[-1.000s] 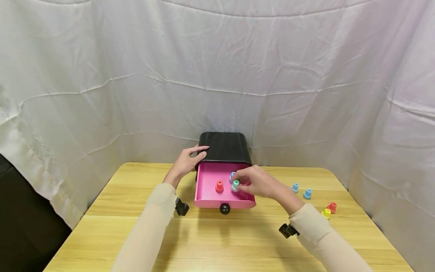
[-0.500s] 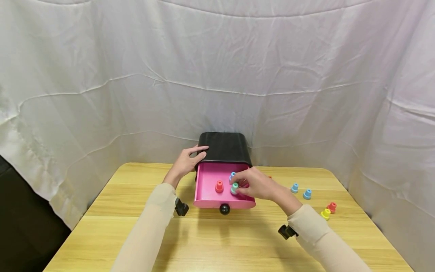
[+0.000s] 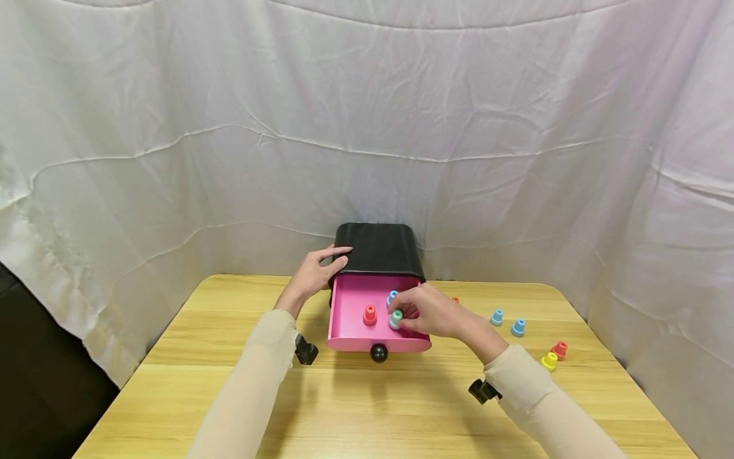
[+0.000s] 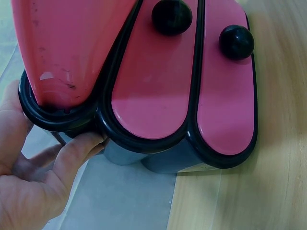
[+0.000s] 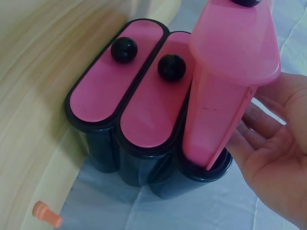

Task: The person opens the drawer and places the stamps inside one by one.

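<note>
Lowered: teal peg (image 3: 395,319) into pink drawer (image 3: 350,319) | right hand (image 3: 432,312) pinches it at fingertips | left hand (image 3: 312,275) flat on black cabinet (image 3: 378,248)

A wooden table (image 3: 367,408) stands before a draped white cloth (image 3: 229,127). Right of the table's middle lie two blue pegs (image 3: 507,322). Nearer its right edge sit a red peg (image 3: 560,349) and a yellow peg (image 3: 549,361), touching.

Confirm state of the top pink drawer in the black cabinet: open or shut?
Open. The top pink drawer is pulled out of the black cabinet, pegs visible inside.
</note>
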